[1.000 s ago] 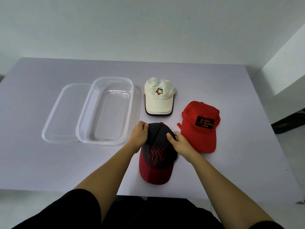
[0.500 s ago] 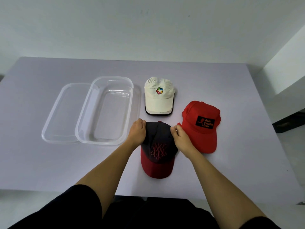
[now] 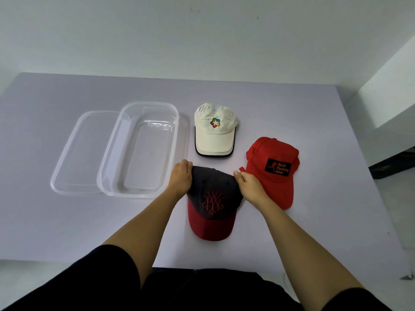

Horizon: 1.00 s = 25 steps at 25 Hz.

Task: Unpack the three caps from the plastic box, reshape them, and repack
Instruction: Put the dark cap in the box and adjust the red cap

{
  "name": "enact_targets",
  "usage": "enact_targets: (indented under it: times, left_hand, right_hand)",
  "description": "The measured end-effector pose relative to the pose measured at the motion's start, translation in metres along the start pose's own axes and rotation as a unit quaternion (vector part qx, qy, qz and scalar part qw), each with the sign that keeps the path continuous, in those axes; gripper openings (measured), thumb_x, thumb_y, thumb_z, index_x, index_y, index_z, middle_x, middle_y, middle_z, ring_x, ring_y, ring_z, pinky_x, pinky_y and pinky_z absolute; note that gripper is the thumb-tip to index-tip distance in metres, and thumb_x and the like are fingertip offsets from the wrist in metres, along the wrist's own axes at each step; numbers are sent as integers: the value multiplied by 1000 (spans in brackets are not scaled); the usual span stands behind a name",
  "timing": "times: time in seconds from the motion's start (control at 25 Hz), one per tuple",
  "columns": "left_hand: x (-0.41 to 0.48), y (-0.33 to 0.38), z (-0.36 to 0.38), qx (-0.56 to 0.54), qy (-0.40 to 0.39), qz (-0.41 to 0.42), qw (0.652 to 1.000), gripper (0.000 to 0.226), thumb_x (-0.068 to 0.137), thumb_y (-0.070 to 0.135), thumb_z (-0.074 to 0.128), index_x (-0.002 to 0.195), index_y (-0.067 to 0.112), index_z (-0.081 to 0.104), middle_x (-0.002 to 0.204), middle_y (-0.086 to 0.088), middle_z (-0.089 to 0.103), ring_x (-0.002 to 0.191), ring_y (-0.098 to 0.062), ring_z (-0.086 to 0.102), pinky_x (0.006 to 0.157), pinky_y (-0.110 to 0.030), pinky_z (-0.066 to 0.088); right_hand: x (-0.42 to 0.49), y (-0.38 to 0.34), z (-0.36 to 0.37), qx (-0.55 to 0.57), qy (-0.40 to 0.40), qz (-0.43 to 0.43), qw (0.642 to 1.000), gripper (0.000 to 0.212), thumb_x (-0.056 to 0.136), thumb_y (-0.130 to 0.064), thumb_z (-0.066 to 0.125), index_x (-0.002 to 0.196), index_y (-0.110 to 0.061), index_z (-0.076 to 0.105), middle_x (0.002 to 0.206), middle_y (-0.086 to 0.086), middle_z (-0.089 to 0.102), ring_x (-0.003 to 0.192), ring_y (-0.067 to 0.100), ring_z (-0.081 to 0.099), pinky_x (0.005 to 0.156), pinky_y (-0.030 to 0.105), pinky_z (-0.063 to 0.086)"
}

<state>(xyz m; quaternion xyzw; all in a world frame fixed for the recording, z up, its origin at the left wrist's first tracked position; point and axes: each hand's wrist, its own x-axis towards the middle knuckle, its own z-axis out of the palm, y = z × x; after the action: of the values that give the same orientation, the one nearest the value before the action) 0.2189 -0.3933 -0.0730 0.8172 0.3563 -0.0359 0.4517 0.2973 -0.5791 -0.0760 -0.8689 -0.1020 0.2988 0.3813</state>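
On the bench (image 3: 67, 221), nearest the person: dark cap (image 3: 213, 194), red brim toward them.
Left hand (image 3: 180, 178): curled round the crown's left edge.
Right hand (image 3: 248, 187): pinching its right edge.
White cap (image 3: 214, 133): just behind.
Red cap (image 3: 272, 167): to the right.
Plastic box (image 3: 125, 195): left, open, beside its lid (image 3: 74, 153).

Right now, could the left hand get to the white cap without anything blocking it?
Probably yes. The left hand grips the dark cap at its rear, and the white cap lies just beyond it with only bare table between. It would have to release the dark cap first.
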Motion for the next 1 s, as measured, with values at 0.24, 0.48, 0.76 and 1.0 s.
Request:
enact_targets:
  times: [0.24, 0.48, 0.76, 1.0]
  left_hand:
    - [-2, -1, 1, -3, 14, 1, 1000, 27, 103, 21, 27, 85, 7, 40, 80, -3, 43, 82, -22, 40, 74, -32, 33]
    - [-4, -2, 2, -107, 15, -46, 993, 35, 102, 34, 29, 76, 13, 35, 71, -1, 40, 64, -15, 35, 56, -30, 30]
    - [2, 15, 1, -154, 13, -25, 988, 34, 101, 39, 29, 86, 11, 41, 77, -3, 44, 70, -16, 41, 62, -29, 35]
    - [8, 45, -53, -171, 33, 75, 982, 32, 101, 36, 31, 77, 18, 39, 72, 4, 43, 69, -12, 42, 72, -33, 38]
  right_hand:
    - [-6, 3, -4, 35, -103, 18, 994, 45, 93, -54, 40, 91, -15, 63, 92, 1, 64, 92, 16, 58, 77, 27, 43]
    - [-14, 5, 3, 66, -66, -2, 996, 51, 96, -51, 30, 106, -7, 53, 107, 16, 60, 102, 25, 56, 99, 50, 39]
    - [-19, -8, 21, 225, 99, 29, 969, 60, 97, -48, 25, 144, -10, 33, 149, 6, 38, 139, 21, 32, 116, 36, 25]
    - [-18, -74, 9, 413, 121, -13, 902, 39, 102, -38, 26, 112, -18, 58, 114, 0, 62, 119, 21, 54, 103, 37, 44]
